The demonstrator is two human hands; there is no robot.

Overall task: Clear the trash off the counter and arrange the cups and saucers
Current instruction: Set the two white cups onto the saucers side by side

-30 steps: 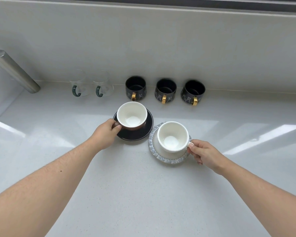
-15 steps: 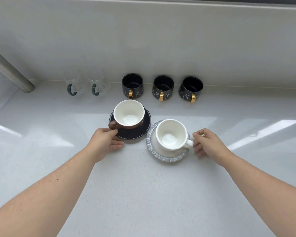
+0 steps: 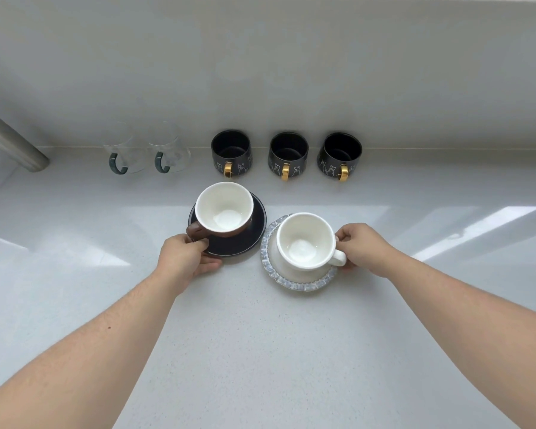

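A brown cup with a white inside (image 3: 223, 210) stands on a black saucer (image 3: 256, 230) at the counter's middle. My left hand (image 3: 184, 260) grips the near left rim of that saucer, just below the cup's handle. To the right, a white cup (image 3: 305, 239) sits on a blue-rimmed white saucer (image 3: 300, 281), its handle pointing right. My right hand (image 3: 364, 249) holds the right edge of this saucer, its fingers behind the cup's handle. The two saucers are almost touching.
Along the back wall stand two clear glass cups with green handles (image 3: 123, 150) (image 3: 171, 150) and three black mugs with gold handles (image 3: 231, 153) (image 3: 288, 156) (image 3: 341, 156). A metal tube (image 3: 11, 140) slants in at the far left. The grey counter (image 3: 260, 351) stretches toward me.
Both hands let go of the cup handles and dropped to the saucer rims. The cups and saucers have stayed where they were.
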